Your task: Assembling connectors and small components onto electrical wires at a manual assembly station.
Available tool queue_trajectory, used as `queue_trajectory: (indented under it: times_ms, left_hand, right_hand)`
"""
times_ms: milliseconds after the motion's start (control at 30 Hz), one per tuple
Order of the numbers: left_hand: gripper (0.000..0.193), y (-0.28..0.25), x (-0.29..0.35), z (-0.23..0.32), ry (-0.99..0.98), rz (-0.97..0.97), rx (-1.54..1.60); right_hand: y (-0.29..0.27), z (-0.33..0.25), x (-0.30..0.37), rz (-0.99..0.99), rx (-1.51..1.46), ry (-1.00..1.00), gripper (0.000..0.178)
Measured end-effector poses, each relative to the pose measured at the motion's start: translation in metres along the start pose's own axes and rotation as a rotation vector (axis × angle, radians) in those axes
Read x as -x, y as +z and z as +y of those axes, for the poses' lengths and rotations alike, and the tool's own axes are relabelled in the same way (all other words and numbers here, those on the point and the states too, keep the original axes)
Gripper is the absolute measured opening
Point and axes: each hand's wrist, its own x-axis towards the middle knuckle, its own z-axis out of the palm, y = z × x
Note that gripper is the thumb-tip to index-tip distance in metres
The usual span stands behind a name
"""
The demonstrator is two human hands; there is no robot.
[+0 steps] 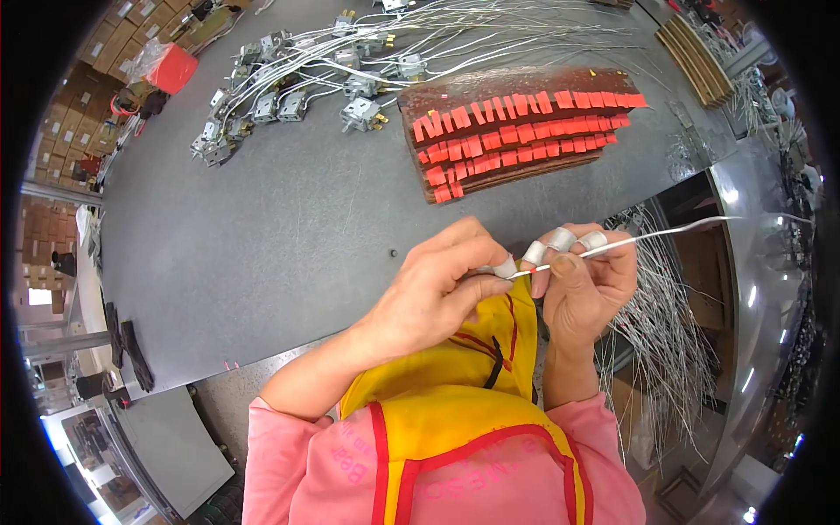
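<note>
My left hand [429,284] is closed, its thumb and forefinger pinching the end of a thin white wire [652,234]. A small red band shows on the wire between my hands. My right hand [584,284] is also closed on the wire, thumb pressed against the fingers. White tape wraps several fingertips of my right hand and one of my left. Beyond my hands, a dark brown block [516,83] carries rows of short red tape strips [503,136] along its stepped edges. The wire runs off to the right from my right hand.
Several grey metal switch-like parts [359,114] with long white leads lie at the back of the grey table [262,227]. A bundle of white wires [669,359] hangs right of my right arm. A red container [173,68] and stacked cartons [114,39] stand far left.
</note>
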Motion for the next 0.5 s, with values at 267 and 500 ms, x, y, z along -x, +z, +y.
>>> queue_trajectory:
  times_ms: [267, 500]
  left_hand:
    - [0.007, -0.003, -0.01, 0.006, -0.067, -0.137, 0.135]
    - [0.014, -0.006, -0.017, -0.005, -0.244, -0.32, 0.496]
  right_hand:
    - [0.007, -0.007, -0.006, 0.075, 0.014, -0.014, 0.023]
    - [0.012, -0.017, -0.014, -0.089, 0.051, 0.081, 0.012]
